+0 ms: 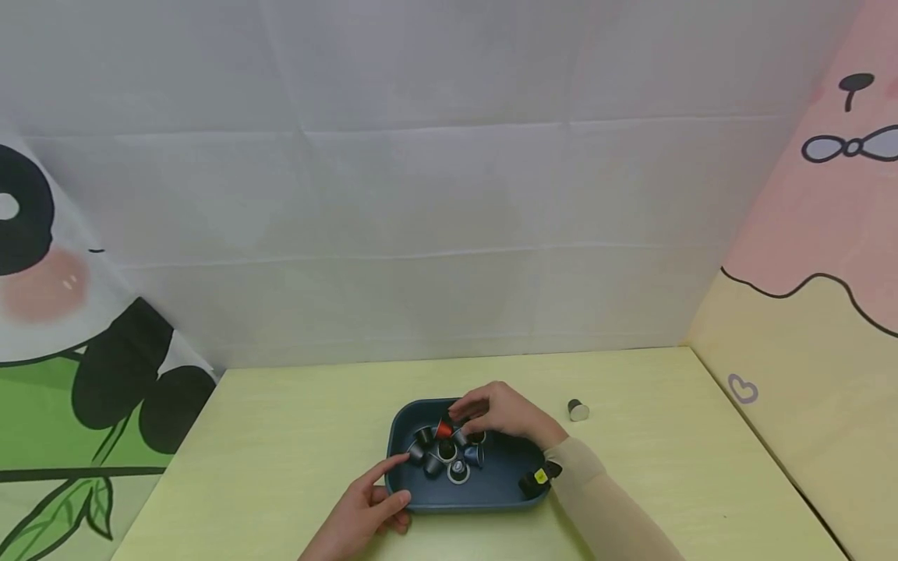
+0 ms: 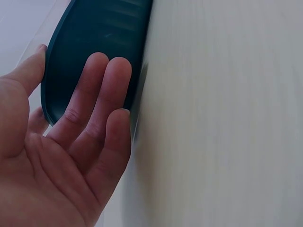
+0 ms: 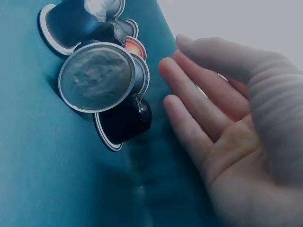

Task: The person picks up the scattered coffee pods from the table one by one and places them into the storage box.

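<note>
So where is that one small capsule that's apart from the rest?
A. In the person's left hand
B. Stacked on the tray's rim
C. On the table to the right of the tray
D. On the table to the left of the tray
C: the lone capsule lies on the table, right of the tray.

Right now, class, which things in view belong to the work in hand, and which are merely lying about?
In hand:
- dark blue tray, steadied at its near corner by the left hand
- coffee capsules heaped in the tray
- right hand, open over the capsules, holding none

Lying about:
- lone capsule on the table, right of the tray
- cartoon wall panels
</note>
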The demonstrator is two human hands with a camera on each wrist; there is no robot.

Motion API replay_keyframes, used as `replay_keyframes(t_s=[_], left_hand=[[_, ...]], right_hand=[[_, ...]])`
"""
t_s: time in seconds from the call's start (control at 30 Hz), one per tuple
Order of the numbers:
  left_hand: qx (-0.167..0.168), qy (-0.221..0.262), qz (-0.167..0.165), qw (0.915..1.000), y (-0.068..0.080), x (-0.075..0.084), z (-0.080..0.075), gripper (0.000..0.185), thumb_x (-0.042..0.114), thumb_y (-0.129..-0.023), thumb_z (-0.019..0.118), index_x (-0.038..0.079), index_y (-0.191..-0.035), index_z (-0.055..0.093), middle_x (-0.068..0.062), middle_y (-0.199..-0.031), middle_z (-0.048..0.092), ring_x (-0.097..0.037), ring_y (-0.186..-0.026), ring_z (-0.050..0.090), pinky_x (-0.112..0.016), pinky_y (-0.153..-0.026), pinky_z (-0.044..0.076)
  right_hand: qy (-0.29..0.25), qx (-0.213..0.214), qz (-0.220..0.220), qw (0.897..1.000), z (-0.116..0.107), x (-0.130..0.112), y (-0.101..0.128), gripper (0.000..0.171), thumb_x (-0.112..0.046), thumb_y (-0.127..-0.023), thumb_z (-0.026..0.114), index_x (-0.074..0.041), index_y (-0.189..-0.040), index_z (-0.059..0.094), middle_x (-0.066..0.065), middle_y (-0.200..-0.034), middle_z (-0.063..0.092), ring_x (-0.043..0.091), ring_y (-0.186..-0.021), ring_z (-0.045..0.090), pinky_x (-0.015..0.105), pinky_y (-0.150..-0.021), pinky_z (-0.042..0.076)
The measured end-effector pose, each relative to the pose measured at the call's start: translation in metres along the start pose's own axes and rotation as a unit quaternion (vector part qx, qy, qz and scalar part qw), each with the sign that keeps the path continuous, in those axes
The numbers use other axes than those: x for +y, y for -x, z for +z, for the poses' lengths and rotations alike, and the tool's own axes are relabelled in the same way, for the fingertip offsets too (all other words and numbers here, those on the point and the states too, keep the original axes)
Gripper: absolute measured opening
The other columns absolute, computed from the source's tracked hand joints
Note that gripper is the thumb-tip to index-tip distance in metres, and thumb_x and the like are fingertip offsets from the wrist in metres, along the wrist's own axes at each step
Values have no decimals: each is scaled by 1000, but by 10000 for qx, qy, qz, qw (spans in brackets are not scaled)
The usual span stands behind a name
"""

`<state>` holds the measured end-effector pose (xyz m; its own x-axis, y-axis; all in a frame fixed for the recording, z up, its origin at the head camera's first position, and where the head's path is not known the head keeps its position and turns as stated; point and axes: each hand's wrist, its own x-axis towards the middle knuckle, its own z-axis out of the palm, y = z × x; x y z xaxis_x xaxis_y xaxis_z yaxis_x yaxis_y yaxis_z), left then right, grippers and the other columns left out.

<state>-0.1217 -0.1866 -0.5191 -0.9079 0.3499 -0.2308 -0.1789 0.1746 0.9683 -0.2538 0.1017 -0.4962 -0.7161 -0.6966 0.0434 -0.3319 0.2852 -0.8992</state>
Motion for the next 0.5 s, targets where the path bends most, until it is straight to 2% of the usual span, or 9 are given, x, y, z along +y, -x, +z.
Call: replay_keyframes(t_s=[0.23, 0.37, 0.5], left_hand=[[23, -33, -14, 10000, 0, -2, -1, 61, 22, -99, 65, 9, -152, 38, -16, -77, 70, -33, -73, 72, -36, -65, 56], [15, -31, 0, 10000, 1, 0, 0, 61, 23, -98, 66, 10, -152, 39, -16, -78, 70, -32, -73, 72, -36, -66, 57], [39, -148, -39, 9999, 1, -1, -1, 61, 25, -98, 66, 12, -151, 40, -15, -78, 70, -31, -73, 72, -33, -64, 55]], right_hand=[[-679, 72, -199, 9975, -8, -4, -2, 35, -4, -89, 75, -1, -123, 69, 11, -113, 72, 31, -107, 68, 31, -87, 54], [-757, 228, -328, 9963, -13, -9, -2, 35, -4, -89, 74, 0, -124, 68, 13, -114, 71, 35, -110, 66, 32, -88, 53], [-819, 576, -331, 9944, -20, -17, 2, 35, -6, -91, 73, 0, -125, 67, 14, -117, 70, 32, -111, 66, 33, -89, 53]])
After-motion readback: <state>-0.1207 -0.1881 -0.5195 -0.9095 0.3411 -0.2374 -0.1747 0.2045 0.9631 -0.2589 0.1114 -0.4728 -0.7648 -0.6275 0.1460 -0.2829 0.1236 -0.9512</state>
